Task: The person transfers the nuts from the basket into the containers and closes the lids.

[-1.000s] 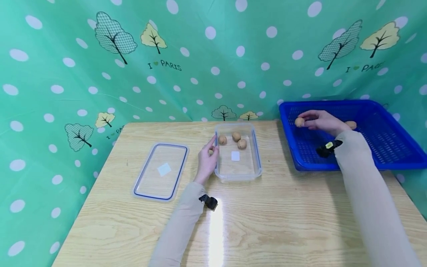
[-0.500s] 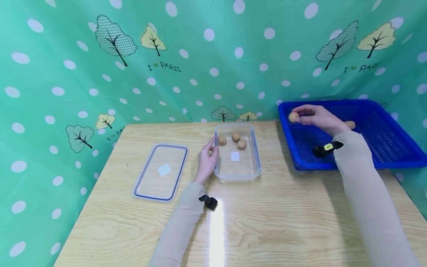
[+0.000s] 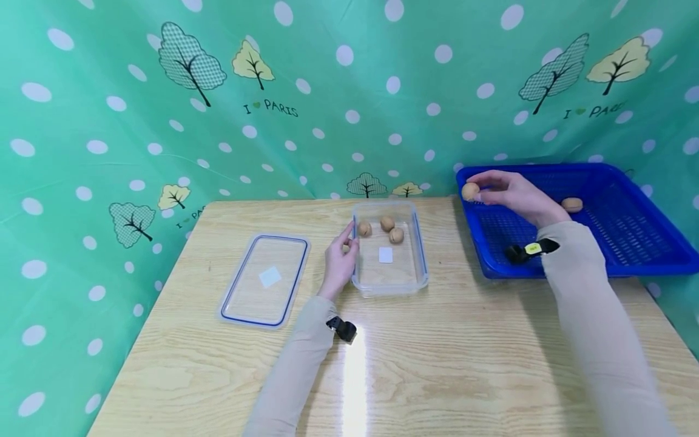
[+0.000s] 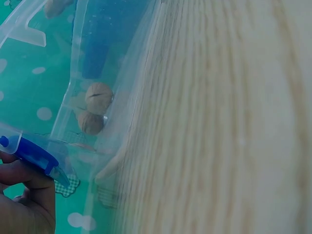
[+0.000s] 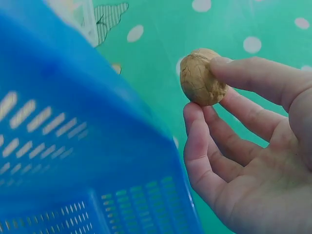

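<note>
My right hand (image 3: 508,193) pinches a walnut (image 5: 202,78) between thumb and fingertips, above the left rim of the blue basket (image 3: 650,261). In the head view another walnut (image 3: 571,204) lies in the basket. My left hand (image 3: 340,261) grips the left side of a clear plastic food container (image 3: 390,288), its fingers at the wall and side flap. Inside the container, towards its back end, are three walnuts (image 3: 388,223). The left wrist view shows curled fingers (image 4: 29,175) by the blue-edged flap and two walnuts (image 4: 99,97) through the wall.
A clear lid (image 3: 264,280) with a blue seal lies flat on the wooden table (image 3: 437,364), left of the container. Behind the table hangs a green dotted cloth (image 3: 327,79). The basket's raised rim stands on the right.
My right hand has moved left with the walnut, from inside the basket to over its left rim. My left hand and the container stay in place.
</note>
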Motion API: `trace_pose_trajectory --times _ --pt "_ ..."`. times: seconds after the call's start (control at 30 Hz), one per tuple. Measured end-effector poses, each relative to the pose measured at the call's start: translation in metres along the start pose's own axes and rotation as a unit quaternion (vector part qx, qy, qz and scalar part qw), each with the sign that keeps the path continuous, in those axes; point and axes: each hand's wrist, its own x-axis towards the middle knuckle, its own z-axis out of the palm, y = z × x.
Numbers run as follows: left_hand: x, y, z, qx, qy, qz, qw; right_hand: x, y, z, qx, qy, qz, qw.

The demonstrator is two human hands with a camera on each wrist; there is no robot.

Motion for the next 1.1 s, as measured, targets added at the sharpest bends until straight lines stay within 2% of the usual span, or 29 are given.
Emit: trace_pose_trajectory --times 0.3,1.1 --pt "0.000 0.000 0.000 0.005 -0.003 -0.006 1.0000 0.000 -0.013 0.021 -0.009 0.008 -0.013 1.000" --pt "-0.001 0.002 0.000 -0.002 -0.004 -0.001 1.0000 0.023 -0.036 0.091 0.032 -0.029 -0.064 0.997"
